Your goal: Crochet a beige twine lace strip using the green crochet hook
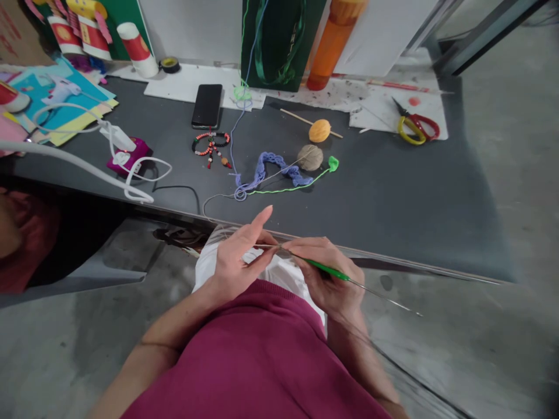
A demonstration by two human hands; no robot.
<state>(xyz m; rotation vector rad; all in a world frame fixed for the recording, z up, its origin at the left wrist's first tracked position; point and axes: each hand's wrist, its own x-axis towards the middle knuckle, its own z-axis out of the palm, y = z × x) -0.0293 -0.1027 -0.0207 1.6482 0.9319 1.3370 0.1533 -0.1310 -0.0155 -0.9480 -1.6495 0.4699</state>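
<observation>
Right hand (pixel 327 253) pinching a slim green-handled metal hook (pixel 334 271), left hand (pixel 233 262) at its left end, one finger raised, grip unclear from here

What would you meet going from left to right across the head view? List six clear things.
Purple power block, roll of tape, phone, left hand, right hand, scissors.
</observation>
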